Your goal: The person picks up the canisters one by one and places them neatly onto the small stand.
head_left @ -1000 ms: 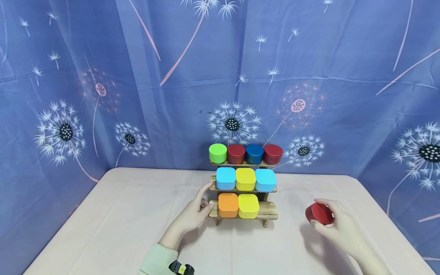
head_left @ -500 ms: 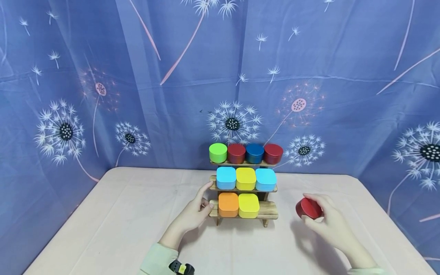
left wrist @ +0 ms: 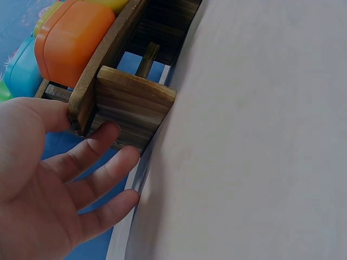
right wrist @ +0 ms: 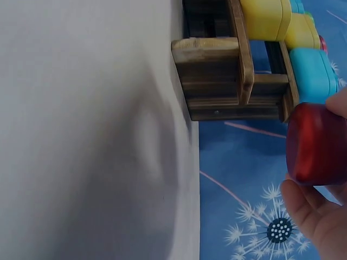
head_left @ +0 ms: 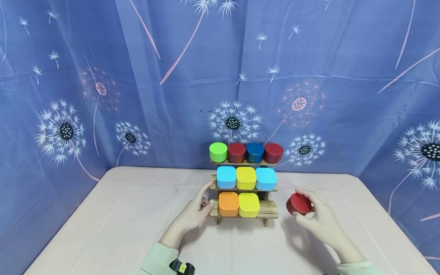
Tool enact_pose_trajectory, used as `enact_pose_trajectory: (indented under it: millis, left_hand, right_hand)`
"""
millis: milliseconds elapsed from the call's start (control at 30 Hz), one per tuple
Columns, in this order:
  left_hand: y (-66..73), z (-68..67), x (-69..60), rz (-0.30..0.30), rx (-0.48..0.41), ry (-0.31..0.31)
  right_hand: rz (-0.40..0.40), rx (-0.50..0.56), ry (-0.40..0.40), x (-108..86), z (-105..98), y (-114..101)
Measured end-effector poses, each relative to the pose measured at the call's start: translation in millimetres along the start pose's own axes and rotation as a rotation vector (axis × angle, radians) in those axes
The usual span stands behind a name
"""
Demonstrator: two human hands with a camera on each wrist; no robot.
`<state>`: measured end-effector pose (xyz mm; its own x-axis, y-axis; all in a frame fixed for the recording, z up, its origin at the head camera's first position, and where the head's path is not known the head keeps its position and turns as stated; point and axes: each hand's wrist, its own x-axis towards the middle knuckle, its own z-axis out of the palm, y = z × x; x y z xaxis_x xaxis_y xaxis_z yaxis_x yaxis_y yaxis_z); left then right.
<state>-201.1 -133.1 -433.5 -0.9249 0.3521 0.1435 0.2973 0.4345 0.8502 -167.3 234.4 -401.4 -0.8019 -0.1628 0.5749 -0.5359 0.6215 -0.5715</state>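
Observation:
A three-tier wooden stand [head_left: 269, 209] stands on the table with small lidded containers on its tiers. My left hand [head_left: 191, 215] is at the stand's left side, its thumb touching the bottom tier's end and its index finger reaching the middle tier. In the left wrist view, the fingers [left wrist: 103, 179] are spread and relaxed. To the right of the stand, my right hand [head_left: 323, 221] grips a round red tin [head_left: 298, 204] between thumb and fingers, tilted and above the table. The bottom tier bears an orange container [head_left: 228, 204] and a yellow container [head_left: 249, 205] side by side, with bare wood to their right.
The middle tier carries a light blue container [head_left: 226, 177], a yellow one and another light blue one. Along the top tier stand a green tin [head_left: 218, 152], two red tins and a dark blue tin [head_left: 255, 153]. A blue dandelion-print curtain [head_left: 172, 114] hangs behind the table [head_left: 137, 214].
My right hand has moved left, toward the stand, with the red tin in its grip. The left hand has stayed at the stand's left side.

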Motion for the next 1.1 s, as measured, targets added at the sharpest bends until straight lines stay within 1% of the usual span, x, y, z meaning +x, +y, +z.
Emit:
enact_pose_trajectory:
  millis: [167,300,467,667,733,867,967,1100]
  left_hand:
    - [0.6,-0.1,0.2,0.005,0.002,-0.001]
    - [0.3,0.2,0.6,0.007,0.003,-0.001]
    - [-0.7,0.6,0.6,0.005,-0.007,-0.001]
    - [-1.5,0.6,0.3,0.004,-0.003,0.0]
    - [-1.7,0.6,0.2,0.002,0.003,0.002]
    - [-1.8,0.7,0.0,-0.002,0.011,0.002]
    - [-1.3,0.9,-0.2,-0.007,0.011,0.001]
    - [-0.1,1.3,-0.4,-0.012,0.008,0.0]
  right_hand:
    - [0.02,0.021,-0.014,0.1,5,-1]
    - [0.043,0.059,-0.031,0.7,9,-5]
    - [0.065,0.102,-0.035,1.9,14,-10]
    - [0.102,0.121,-0.029,2.4,20,-12]
    - [0.091,0.117,-0.016,2.7,22,-13]
    - [0.025,0.097,0.0,2.7,27,-12]
    - [0.002,0.099,-0.015,3.0,31,-14]
    - [0.008,0.112,-0.049,4.5,36,-17]
